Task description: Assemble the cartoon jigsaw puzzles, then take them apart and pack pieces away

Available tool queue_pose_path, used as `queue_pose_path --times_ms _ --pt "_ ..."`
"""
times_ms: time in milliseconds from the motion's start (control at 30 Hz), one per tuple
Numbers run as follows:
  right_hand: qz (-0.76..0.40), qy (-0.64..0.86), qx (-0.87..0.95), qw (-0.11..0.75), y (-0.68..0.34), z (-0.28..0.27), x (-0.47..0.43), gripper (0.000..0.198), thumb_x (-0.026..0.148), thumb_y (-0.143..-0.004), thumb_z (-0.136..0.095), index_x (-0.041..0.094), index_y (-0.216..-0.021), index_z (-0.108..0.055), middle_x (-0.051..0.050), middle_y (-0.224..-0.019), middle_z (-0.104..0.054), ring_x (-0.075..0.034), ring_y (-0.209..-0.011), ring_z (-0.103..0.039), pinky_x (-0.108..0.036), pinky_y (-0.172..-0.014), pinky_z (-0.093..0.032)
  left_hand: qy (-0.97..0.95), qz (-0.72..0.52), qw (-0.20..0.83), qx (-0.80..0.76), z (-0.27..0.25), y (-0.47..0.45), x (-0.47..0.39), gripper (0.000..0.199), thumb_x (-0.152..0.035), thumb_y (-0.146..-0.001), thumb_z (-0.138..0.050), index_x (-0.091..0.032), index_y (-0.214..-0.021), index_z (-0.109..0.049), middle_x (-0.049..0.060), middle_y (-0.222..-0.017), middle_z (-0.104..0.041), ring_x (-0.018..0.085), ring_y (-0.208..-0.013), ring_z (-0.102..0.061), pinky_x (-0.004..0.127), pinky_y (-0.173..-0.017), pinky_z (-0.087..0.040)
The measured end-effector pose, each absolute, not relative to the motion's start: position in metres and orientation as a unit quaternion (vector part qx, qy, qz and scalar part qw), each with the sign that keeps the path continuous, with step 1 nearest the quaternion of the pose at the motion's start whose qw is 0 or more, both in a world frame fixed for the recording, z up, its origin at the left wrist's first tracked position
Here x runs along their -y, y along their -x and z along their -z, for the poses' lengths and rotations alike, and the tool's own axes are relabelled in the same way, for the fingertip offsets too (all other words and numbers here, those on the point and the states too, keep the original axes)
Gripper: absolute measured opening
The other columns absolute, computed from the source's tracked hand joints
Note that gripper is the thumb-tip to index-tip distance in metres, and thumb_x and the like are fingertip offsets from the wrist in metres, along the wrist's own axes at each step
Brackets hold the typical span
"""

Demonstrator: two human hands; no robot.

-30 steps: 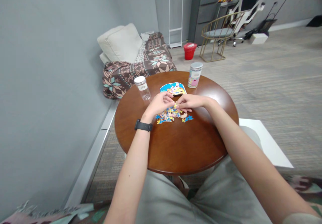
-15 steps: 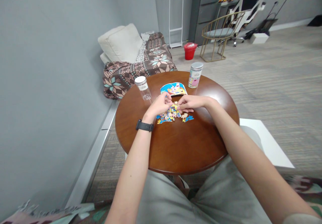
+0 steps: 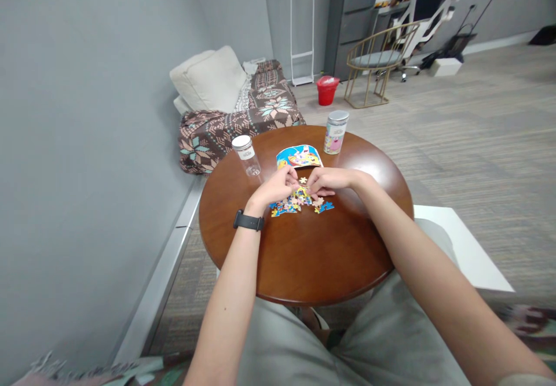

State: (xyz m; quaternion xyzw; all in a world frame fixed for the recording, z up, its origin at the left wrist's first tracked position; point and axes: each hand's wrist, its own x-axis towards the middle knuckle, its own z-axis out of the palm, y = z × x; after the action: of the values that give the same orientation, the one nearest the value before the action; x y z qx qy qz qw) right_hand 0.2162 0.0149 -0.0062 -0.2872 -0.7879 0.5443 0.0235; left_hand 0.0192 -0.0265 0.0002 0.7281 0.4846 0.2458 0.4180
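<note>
A heap of small colourful jigsaw puzzle pieces (image 3: pixel 287 204) lies on the round brown table (image 3: pixel 321 253). Over its left side is my left hand (image 3: pixel 276 187), fingers closed in a pinch at the heap's upper edge. My right hand (image 3: pixel 326 181) comes in from the other side, its thumb and forefinger pinched; a yellowish puzzle piece (image 3: pixel 303 188) shows between both sets of fingertips. Small details there are hard to make out. One pale piece (image 3: pixel 303 180) lies just beyond the fingers. Behind the hands is a curved picture card (image 3: pixel 299 155) with a blue background.
A clear jar with a white lid (image 3: pixel 249 157) stands at the table's back left, and a printed canister (image 3: pixel 336 133) at the back right. Farther off are a draped sofa (image 3: pixel 243 122), a red bin (image 3: pixel 327 91) and a gold-framed chair (image 3: pixel 376 59). A person's arm shows near the office chair.
Both hands stay over the heap, with small finger shifts. The pale piece beyond the fingertips now shows more clearly. The whole view has moved slightly.
</note>
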Motion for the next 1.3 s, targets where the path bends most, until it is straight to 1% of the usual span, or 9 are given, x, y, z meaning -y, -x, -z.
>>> queue_pose_path --times_ms 200,333,500,667,733,867,1000,1167,1300 --pt "-0.543 0.273 0.794 0.0 -0.22 0.01 -0.019 0.025 0.027 -0.073 -0.054 0.013 -0.056 -0.065 0.003 -0.039 -0.05 -0.007 -0.036 -0.038 -0.024 -0.044 -0.029 -0.715 -0.255 0.445 -0.476 0.001 -0.012 0.021 0.021 -0.006 -0.07 -0.06 -0.018 -0.08 -0.046 -0.005 -0.068 -0.055 0.009 -0.063 -0.054 0.021 -0.063 -0.043" --pt "-0.494 0.335 0.802 0.028 -0.227 0.008 -0.02 0.026 0.03 -0.075 -0.057 0.013 -0.055 -0.064 0.004 -0.037 -0.046 -0.007 -0.037 -0.038 -0.024 -0.044 -0.027 -0.67 -0.322 0.388 -0.545 0.008 -0.002 0.012 0.024 -0.005 -0.066 -0.063 -0.018 -0.078 -0.048 -0.004 -0.067 -0.059 0.01 -0.063 -0.056 0.022 -0.062 -0.043" --pt "-0.462 0.329 0.823 0.022 -0.228 0.006 -0.018 0.033 0.037 -0.082 -0.056 0.014 -0.059 -0.063 0.004 -0.04 -0.046 -0.008 -0.039 -0.039 -0.024 -0.048 -0.03 -0.705 -0.252 0.375 -0.546 0.014 0.002 0.01 0.016 -0.012 -0.066 -0.069 -0.017 -0.075 -0.057 -0.001 -0.065 -0.063 0.013 -0.062 -0.059 0.024 -0.06 -0.044" --pt "-0.434 0.373 0.82 0.023 -0.225 0.007 -0.018 0.036 0.045 -0.085 -0.056 0.016 -0.064 -0.06 0.005 -0.041 -0.046 -0.008 -0.039 -0.038 -0.024 -0.047 -0.029 -0.766 -0.232 0.19 -0.569 0.016 -0.003 0.012 0.01 -0.015 -0.071 -0.067 -0.019 -0.071 -0.057 0.003 -0.073 -0.064 0.017 -0.068 -0.058 0.029 -0.067 -0.044" --pt "-0.408 0.416 0.811 0.049 -0.225 0.005 -0.018 0.044 0.052 -0.089 -0.05 0.016 -0.065 -0.059 0.004 -0.042 -0.046 -0.009 -0.04 -0.039 -0.025 -0.048 -0.03 -0.785 -0.215 0.163 -0.557 0.016 -0.005 0.013 0.007 -0.019 -0.076 -0.064 -0.018 -0.073 -0.058 0.005 -0.078 -0.063 0.018 -0.072 -0.058 0.031 -0.07 -0.045" --pt "-0.334 0.455 0.818 0.111 -0.228 0.005 -0.021 0.037 0.051 -0.084 -0.058 0.015 -0.081 -0.066 0.002 -0.055 -0.057 -0.011 -0.051 -0.05 -0.023 -0.055 -0.035 -0.822 -0.173 0.172 -0.514 0.012 -0.009 0.015 0.023 -0.038 -0.083 -0.064 -0.016 -0.086 -0.065 0.008 -0.094 -0.062 0.021 -0.087 -0.059 0.034 -0.081 -0.047" --pt "-0.356 0.432 0.826 0.071 -0.231 0.011 -0.024 0.048 0.046 -0.067 -0.077 0.016 -0.103 -0.065 0.005 -0.058 -0.059 -0.01 -0.052 -0.05 -0.023 -0.052 -0.033 -0.856 -0.117 0.195 -0.464 0.009 -0.009 0.017 0.035 -0.043 -0.077 -0.071 -0.017 -0.101 -0.069 0.007 -0.102 -0.062 0.023 -0.098 -0.058 0.034 -0.09 -0.047" --pt "-0.405 0.423 0.81 0.022 -0.228 0.01 -0.02 0.034 0.045 -0.069 -0.075 0.016 -0.085 -0.067 0.006 -0.051 -0.053 -0.007 -0.043 -0.038 -0.023 -0.045 -0.027 -0.861 -0.098 0.217 -0.45 0.012 -0.007 0.015 0.031 -0.037 -0.073 -0.074 -0.017 -0.096 -0.067 0.006 -0.097 -0.064 0.021 -0.092 -0.06 0.032 -0.082 -0.047" --pt "-0.402 0.418 0.814 0.034 -0.223 0.007 -0.017 0.027 0.039 -0.071 -0.073 0.016 -0.083 -0.065 0.006 -0.053 -0.055 -0.007 -0.044 -0.04 -0.022 -0.045 -0.028 -0.863 -0.1 0.233 -0.437 0.011 -0.007 0.016 0.023 -0.032 -0.075 -0.071 -0.017 -0.092 -0.065 0.004 -0.095 -0.063 0.02 -0.089 -0.06 0.031 -0.08 -0.046"
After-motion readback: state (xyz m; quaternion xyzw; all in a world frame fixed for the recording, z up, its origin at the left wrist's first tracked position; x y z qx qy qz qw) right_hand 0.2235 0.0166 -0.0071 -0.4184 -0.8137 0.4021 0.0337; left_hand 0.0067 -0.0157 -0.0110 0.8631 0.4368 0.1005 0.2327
